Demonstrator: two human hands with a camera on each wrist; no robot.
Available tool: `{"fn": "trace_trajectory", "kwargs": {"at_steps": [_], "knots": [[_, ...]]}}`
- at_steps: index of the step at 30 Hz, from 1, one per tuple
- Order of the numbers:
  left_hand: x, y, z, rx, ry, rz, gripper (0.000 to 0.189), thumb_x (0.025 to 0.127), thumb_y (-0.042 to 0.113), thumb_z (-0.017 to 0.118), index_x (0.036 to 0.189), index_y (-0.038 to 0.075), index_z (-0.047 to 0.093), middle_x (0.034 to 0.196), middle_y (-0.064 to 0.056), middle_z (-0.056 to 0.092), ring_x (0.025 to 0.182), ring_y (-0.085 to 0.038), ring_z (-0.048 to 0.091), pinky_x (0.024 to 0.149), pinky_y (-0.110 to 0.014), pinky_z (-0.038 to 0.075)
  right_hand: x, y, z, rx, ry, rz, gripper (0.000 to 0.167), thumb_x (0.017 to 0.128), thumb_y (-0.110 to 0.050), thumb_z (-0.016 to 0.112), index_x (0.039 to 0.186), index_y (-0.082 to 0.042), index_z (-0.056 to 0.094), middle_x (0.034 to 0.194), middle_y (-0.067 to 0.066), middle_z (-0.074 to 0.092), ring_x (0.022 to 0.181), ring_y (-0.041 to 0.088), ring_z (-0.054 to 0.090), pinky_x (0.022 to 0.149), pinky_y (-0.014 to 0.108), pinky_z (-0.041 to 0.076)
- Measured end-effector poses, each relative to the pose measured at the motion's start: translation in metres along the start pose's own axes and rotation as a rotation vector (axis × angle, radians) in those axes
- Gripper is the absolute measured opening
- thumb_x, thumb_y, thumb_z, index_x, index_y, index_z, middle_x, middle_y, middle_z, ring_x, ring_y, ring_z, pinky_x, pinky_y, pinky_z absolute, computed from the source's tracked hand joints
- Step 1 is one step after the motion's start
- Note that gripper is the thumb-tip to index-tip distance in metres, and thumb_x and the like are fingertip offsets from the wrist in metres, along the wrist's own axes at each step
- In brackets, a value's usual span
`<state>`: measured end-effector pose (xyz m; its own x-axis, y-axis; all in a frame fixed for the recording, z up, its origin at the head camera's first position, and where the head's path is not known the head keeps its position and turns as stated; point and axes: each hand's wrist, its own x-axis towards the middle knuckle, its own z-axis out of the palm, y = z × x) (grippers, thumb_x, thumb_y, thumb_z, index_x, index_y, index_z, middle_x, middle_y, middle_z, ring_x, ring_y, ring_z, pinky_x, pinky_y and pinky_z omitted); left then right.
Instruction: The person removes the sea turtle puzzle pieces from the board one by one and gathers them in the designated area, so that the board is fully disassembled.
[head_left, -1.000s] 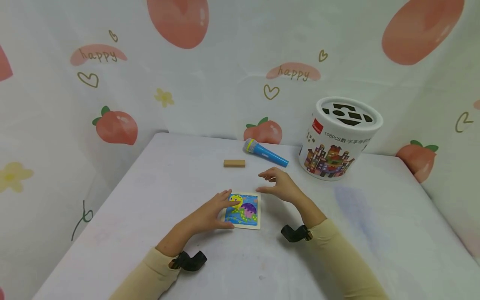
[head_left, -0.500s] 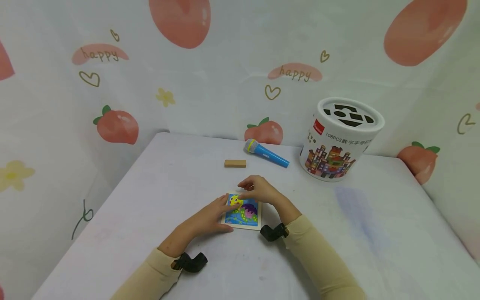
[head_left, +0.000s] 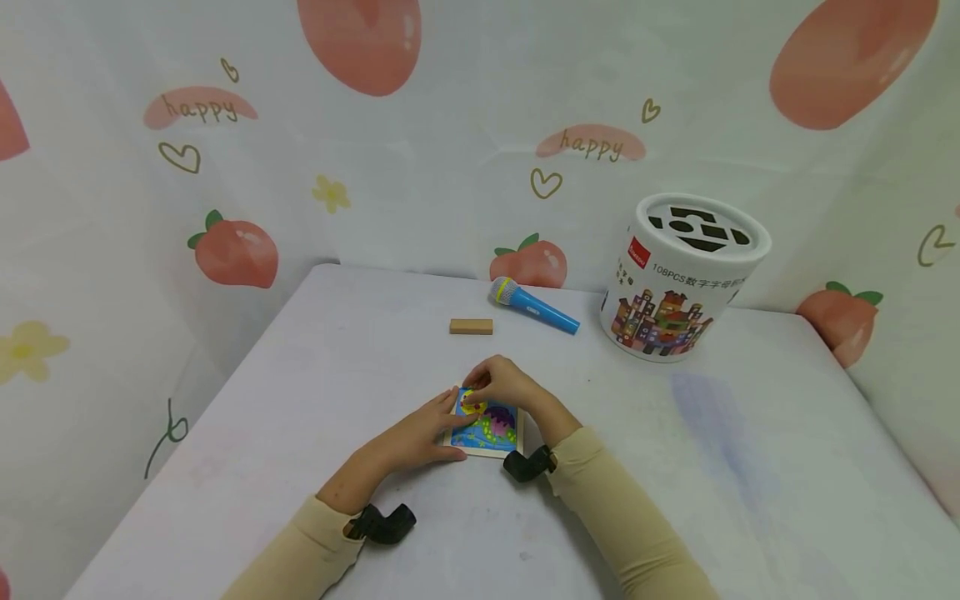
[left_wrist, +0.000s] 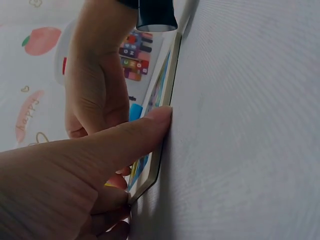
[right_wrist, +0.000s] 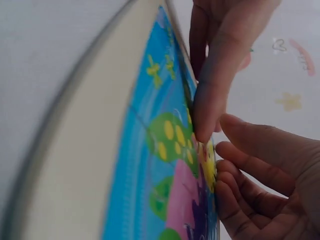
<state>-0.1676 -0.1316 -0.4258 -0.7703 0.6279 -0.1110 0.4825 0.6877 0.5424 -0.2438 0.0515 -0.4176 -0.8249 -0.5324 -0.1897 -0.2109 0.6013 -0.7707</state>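
A small square picture puzzle (head_left: 498,425) in a pale wooden frame lies on the table, showing a yellow-headed, purple-shelled turtle on blue. My left hand (head_left: 416,433) holds its left side: the thumb (left_wrist: 145,129) presses the near edge of the frame, and other fingers reach the far left corner. One left finger (right_wrist: 215,85) lies over the picture beside the yellow head. From the far side my right hand (head_left: 510,387) bends over the puzzle, its fingertips (right_wrist: 226,192) at the yellow head. A gap shows between the right thumb and fingers.
Behind the puzzle lies a small wooden block (head_left: 471,327). A blue toy microphone (head_left: 536,308) rests farther back, left of a large white bucket (head_left: 675,283) with shaped holes in its lid. A printed cloth (head_left: 420,167) hangs along the table's back edge.
My right hand has moved left and down, from beside the puzzle to over its yellow head. The left hand has stayed almost still on the frame.
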Motion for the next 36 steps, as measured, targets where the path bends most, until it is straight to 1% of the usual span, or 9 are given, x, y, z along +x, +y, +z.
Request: {"fn": "trace_trajectory", "kwargs": {"at_steps": [5, 13, 25, 31, 36], "knots": [[0.0002, -0.0009, 0.0011, 0.005, 0.004, 0.014, 0.057, 0.085, 0.032, 0.067, 0.135, 0.01, 0.051, 0.152, -0.027, 0.018, 0.142, -0.04, 0.016, 0.109, -0.055, 0.027, -0.0004, 0.0003, 0.0035, -0.01, 0.019, 0.0, 0.023, 0.081, -0.012, 0.072, 0.101, -0.001, 0.07, 0.09, 0.007, 0.07, 0.076, 0.009, 0.059, 0.073, 0.022, 0.053], [-0.0007, -0.0029, 0.0011, -0.006, 0.002, 0.013, 0.056, 0.086, 0.032, 0.066, 0.135, 0.01, 0.05, 0.152, -0.026, 0.016, 0.142, -0.039, 0.014, 0.109, -0.055, 0.027, -0.0025, -0.0033, 0.0055, -0.003, 0.043, 0.009, 0.025, 0.083, -0.009, 0.069, 0.106, 0.0, 0.069, 0.099, 0.009, 0.071, 0.082, 0.011, 0.062, 0.078, 0.025, 0.054], [0.0018, -0.0016, 0.0016, -0.001, 0.004, 0.022, 0.055, 0.086, 0.033, 0.065, 0.135, 0.011, 0.051, 0.152, -0.027, 0.017, 0.142, -0.039, 0.015, 0.11, -0.054, 0.027, -0.0027, -0.0017, 0.0047, -0.029, 0.063, 0.024, 0.014, 0.083, -0.007, 0.069, 0.095, -0.002, 0.07, 0.087, 0.007, 0.068, 0.075, 0.011, 0.058, 0.073, 0.023, 0.053], [0.0021, 0.0006, 0.0009, -0.009, -0.004, 0.01, 0.055, 0.086, 0.032, 0.066, 0.134, 0.011, 0.052, 0.151, -0.029, 0.016, 0.142, -0.041, 0.014, 0.109, -0.055, 0.027, -0.005, -0.0027, 0.0053, -0.051, 0.049, 0.018, 0.017, 0.084, -0.007, 0.068, 0.1, -0.002, 0.071, 0.092, 0.007, 0.067, 0.08, 0.012, 0.058, 0.074, 0.024, 0.052], [0.001, 0.001, 0.0001, -0.015, -0.002, 0.002, 0.054, 0.086, 0.03, 0.066, 0.133, 0.008, 0.052, 0.151, -0.03, 0.015, 0.141, -0.042, 0.014, 0.109, -0.055, 0.028, -0.0056, -0.0041, 0.0072, -0.06, 0.037, -0.005, 0.021, 0.083, -0.008, 0.068, 0.103, -0.002, 0.07, 0.094, 0.008, 0.063, 0.081, 0.013, 0.055, 0.071, 0.022, 0.049]]}}
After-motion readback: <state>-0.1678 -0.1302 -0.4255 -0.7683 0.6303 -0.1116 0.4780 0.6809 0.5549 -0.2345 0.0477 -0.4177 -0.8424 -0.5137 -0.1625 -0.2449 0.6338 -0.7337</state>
